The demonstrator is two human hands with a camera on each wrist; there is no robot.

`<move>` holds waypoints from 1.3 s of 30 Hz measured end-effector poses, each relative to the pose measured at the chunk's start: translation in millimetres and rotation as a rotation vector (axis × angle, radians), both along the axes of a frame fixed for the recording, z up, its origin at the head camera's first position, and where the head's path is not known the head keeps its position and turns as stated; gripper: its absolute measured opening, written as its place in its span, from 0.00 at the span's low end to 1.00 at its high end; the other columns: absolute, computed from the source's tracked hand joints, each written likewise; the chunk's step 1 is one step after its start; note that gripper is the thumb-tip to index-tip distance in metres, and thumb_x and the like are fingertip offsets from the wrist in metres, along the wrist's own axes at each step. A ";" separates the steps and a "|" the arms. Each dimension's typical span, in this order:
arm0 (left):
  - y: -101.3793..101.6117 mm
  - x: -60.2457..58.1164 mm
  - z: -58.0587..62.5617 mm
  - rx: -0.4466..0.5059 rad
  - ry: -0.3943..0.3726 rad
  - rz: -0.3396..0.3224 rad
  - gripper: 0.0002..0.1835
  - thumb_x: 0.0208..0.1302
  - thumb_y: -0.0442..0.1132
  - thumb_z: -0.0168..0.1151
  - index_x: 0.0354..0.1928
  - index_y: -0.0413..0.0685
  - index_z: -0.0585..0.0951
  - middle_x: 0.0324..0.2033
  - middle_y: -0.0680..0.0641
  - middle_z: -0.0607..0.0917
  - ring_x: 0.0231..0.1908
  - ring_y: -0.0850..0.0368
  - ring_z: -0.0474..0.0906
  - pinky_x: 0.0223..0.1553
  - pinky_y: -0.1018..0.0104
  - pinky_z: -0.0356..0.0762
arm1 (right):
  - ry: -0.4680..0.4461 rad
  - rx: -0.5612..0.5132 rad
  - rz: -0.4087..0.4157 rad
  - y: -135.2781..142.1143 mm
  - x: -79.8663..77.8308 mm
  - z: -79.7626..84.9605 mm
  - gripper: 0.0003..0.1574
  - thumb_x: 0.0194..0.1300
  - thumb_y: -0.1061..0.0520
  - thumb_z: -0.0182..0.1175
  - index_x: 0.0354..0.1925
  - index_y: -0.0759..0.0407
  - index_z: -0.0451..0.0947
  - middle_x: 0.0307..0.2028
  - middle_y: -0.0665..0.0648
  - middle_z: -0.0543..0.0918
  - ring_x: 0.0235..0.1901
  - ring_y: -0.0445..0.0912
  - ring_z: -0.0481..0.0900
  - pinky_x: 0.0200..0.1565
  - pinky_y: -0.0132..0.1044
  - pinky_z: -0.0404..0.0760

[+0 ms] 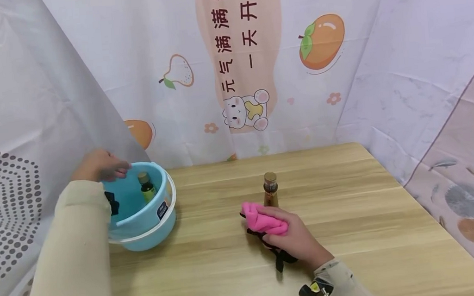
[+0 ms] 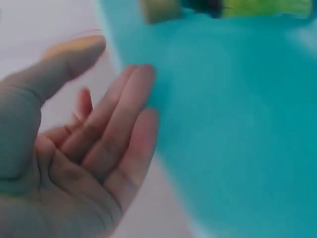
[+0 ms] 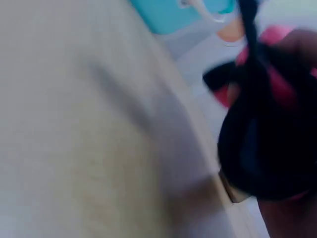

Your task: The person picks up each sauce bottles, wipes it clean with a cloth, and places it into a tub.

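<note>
My left hand (image 1: 104, 167) is over the far left rim of a light blue bucket (image 1: 144, 241), fingers loosely extended and holding nothing. Inside the bucket stands a small dark bottle (image 1: 147, 187) with a gold cap and a yellow-green label; its base is hidden by the wall. My right hand (image 1: 290, 234) grips a bunched pink cloth (image 1: 263, 220) over the table, with black straps (image 3: 237, 148) hanging from under it. Just behind that hand is a brown bottle (image 1: 271, 196) with a gold cap, its lower part hidden by the cloth and hand.
The wooden table (image 1: 197, 276) backs onto a printed white curtain (image 1: 149, 38). More hanging cloth (image 1: 440, 127) closes off the right side. A white handle (image 1: 172, 190) hangs around the bucket's outside. A small black wrist device (image 1: 309, 294) is strapped at my right sleeve.
</note>
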State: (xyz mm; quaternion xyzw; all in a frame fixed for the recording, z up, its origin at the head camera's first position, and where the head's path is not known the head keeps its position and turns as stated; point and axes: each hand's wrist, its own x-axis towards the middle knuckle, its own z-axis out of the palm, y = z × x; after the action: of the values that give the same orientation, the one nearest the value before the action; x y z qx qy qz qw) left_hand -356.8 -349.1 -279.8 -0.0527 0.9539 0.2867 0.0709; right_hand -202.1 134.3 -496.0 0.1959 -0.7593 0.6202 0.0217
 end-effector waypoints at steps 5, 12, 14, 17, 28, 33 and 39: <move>24.8 7.8 29.9 -0.105 0.102 -0.001 0.24 0.67 0.51 0.68 0.43 0.31 0.81 0.44 0.31 0.86 0.45 0.33 0.84 0.44 0.41 0.88 | -0.139 -0.318 0.014 16.4 1.9 10.8 0.43 0.57 0.69 0.68 0.71 0.57 0.73 0.53 0.62 0.83 0.40 0.46 0.87 0.39 0.41 0.91; 80.6 9.3 47.9 -0.264 0.208 -0.087 0.20 0.66 0.50 0.68 0.23 0.43 0.79 0.27 0.41 0.84 0.33 0.43 0.79 0.30 0.57 0.78 | -0.148 -0.674 0.070 43.6 1.5 22.0 0.30 0.62 0.69 0.52 0.63 0.57 0.75 0.46 0.54 0.88 0.35 0.39 0.85 0.34 0.30 0.87; 98.2 10.4 47.0 -0.305 0.244 -0.129 0.18 0.65 0.49 0.68 0.24 0.44 0.80 0.24 0.44 0.82 0.31 0.45 0.77 0.30 0.57 0.76 | -0.149 -0.784 0.115 50.9 -0.3 22.5 0.25 0.65 0.68 0.48 0.58 0.56 0.76 0.44 0.56 0.89 0.34 0.40 0.85 0.33 0.29 0.86; 123.3 14.5 41.8 -0.335 0.274 -0.186 0.13 0.66 0.46 0.66 0.30 0.44 0.82 0.27 0.45 0.81 0.33 0.46 0.76 0.32 0.56 0.75 | -0.155 -0.957 0.203 59.2 -4.8 20.9 0.24 0.68 0.67 0.44 0.58 0.55 0.74 0.47 0.59 0.87 0.39 0.45 0.85 0.33 0.29 0.85; 220.1 35.1 -30.6 -0.140 0.506 -0.398 0.02 0.65 0.37 0.65 0.38 0.48 0.83 0.38 0.47 0.88 0.40 0.50 0.84 0.43 0.54 0.84 | -0.240 -1.114 0.096 74.0 -22.5 4.4 0.26 0.79 0.69 0.40 0.65 0.51 0.71 0.56 0.61 0.85 0.46 0.49 0.87 0.37 0.34 0.89; 260.8 50.7 -78.0 0.024 0.723 -0.481 0.05 0.63 0.35 0.68 0.40 0.47 0.86 0.41 0.48 0.90 0.43 0.52 0.88 0.48 0.56 0.87 | -0.287 -0.960 -0.122 69.6 -26.9 1.8 0.28 0.76 0.69 0.50 0.68 0.50 0.72 0.54 0.53 0.86 0.40 0.42 0.88 0.37 0.33 0.89; 299.6 65.9 -113.2 0.075 0.741 -0.592 0.15 0.67 0.41 0.70 0.55 0.51 0.85 0.57 0.49 0.85 0.59 0.52 0.82 0.62 0.55 0.81 | -0.390 -0.723 -0.314 60.0 -29.5 -3.3 0.42 0.68 0.69 0.63 0.75 0.46 0.69 0.56 0.47 0.84 0.45 0.40 0.87 0.47 0.33 0.88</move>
State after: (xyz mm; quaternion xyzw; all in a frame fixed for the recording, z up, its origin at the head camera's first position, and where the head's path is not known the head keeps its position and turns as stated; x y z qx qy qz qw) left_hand -291.0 -49.4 -393.0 0.3297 0.8780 0.2881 -0.1938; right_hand -231.6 194.3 -499.3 -0.0626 -0.5038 0.8607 0.0392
